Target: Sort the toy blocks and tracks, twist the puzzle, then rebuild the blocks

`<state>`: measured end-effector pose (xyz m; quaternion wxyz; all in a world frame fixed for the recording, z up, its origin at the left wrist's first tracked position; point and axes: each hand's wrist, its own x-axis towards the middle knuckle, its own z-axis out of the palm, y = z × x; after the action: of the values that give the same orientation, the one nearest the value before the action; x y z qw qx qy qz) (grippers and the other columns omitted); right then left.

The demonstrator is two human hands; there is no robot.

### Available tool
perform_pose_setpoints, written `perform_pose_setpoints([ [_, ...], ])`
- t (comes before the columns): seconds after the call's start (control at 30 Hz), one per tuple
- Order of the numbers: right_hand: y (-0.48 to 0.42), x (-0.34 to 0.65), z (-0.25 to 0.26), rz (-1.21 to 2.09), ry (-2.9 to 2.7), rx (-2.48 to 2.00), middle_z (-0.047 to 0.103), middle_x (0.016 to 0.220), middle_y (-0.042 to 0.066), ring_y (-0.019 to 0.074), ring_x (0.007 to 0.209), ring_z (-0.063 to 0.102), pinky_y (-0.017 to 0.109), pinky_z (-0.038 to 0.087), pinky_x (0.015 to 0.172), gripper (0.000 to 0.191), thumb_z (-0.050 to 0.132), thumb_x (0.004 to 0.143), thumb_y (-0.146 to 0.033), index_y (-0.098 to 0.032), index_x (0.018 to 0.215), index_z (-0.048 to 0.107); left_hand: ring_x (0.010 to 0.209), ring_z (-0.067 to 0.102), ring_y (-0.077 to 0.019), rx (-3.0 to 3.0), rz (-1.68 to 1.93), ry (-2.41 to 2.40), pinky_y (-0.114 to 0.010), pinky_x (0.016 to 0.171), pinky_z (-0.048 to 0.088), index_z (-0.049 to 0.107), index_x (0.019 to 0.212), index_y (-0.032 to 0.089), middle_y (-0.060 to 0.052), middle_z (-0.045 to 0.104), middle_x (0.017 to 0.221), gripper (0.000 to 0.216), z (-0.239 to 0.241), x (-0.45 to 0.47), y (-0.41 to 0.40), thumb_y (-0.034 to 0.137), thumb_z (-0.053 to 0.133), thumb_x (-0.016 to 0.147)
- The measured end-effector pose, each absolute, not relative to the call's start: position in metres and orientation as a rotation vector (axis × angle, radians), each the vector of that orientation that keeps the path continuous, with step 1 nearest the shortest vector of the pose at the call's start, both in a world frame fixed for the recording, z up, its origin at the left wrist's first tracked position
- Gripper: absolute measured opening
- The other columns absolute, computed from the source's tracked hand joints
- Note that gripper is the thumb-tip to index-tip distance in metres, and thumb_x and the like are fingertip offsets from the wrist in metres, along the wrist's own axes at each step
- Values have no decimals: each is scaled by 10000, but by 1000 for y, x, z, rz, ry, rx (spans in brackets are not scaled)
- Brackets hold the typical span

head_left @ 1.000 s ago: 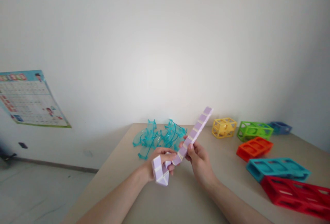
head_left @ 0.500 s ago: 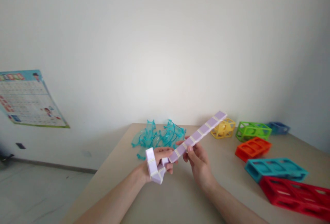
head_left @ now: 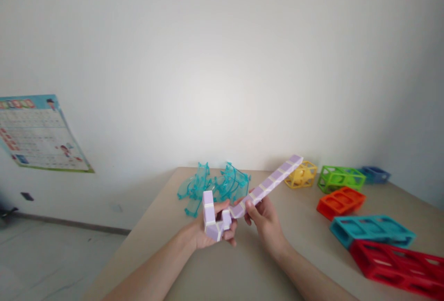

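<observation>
A lilac and white snake puzzle (head_left: 272, 181) is held above the table between both hands. Its long straight section slants up to the right, while the lower left part bends into a hook. Around that hooked part my left hand (head_left: 201, 232) is closed, with the thumb behind and fingertips showing below. My right hand (head_left: 268, 222) grips the lower end of the straight section, thumb on top and fingers underneath. Behind the hands lie transparent teal plastic pieces (head_left: 231, 181) in a loose heap.
On the right of the table (head_left: 243, 273) stand openwork plastic blocks: yellow (head_left: 301, 175), green (head_left: 342, 179), blue (head_left: 376, 175), orange (head_left: 342, 202), turquoise (head_left: 373, 229) and red (head_left: 398, 261). A white wall rises behind, with a poster (head_left: 41, 134) at the left.
The puzzle's hooked end has turned and moved slightly up and right. Its straight section has rolled a little, and its far tip sits slightly lower. Both hands keep hold.
</observation>
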<state>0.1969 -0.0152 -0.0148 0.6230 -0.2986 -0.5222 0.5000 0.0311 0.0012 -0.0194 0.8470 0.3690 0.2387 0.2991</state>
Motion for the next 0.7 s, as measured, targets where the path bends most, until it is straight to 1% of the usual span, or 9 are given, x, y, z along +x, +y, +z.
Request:
perform_pose_setpoints([
  [0.1,-13,196,-16,1094,-1212,-702,655,760,41,124,519,488,252,392,458,330,646,796,-473,-193,889,498,407,486,-114,797,718,523,-330,538,508,604,1044,128,-18,592,587,451,-20,35,1,519,476,858],
  [0.17,-13,195,-15,1053,-1206,-730,663,762,48,129,524,499,259,406,468,328,659,784,-466,-188,881,514,404,473,-110,833,770,531,-331,534,508,613,987,122,-15,578,574,443,-20,38,1,523,484,852],
  [0.3,-14,196,-11,989,-1218,-803,661,719,44,127,518,496,255,394,467,292,708,746,-411,-174,842,568,395,456,-105,905,928,585,-333,522,508,606,828,126,-6,553,541,434,-17,44,-3,553,535,805],
  [0.43,-18,194,-8,1001,-1189,-795,689,774,49,122,517,508,252,409,477,294,734,723,-374,-184,842,544,383,441,-107,957,1091,667,-318,490,488,594,781,135,14,516,496,487,-16,50,-3,619,559,751],
  [0.53,-21,190,-8,1027,-1107,-800,707,824,52,119,497,509,249,416,458,389,764,688,-371,-212,874,462,396,452,-117,1015,1204,729,-310,488,478,583,823,157,23,516,499,496,-20,52,-2,645,558,735],
  [0.6,-24,189,-8,1043,-1077,-805,715,867,54,114,482,511,246,422,451,450,783,666,-367,-230,881,412,425,482,-132,1080,1269,766,-309,509,479,584,871,168,19,532,517,478,-22,52,-3,631,538,761],
  [0.7,-28,189,-8,1062,-1097,-816,712,962,71,106,477,518,250,437,457,450,784,663,-373,-234,882,416,473,524,-149,1162,1328,808,-286,516,457,586,913,175,8,549,542,436,-22,51,-5,590,497,813],
])
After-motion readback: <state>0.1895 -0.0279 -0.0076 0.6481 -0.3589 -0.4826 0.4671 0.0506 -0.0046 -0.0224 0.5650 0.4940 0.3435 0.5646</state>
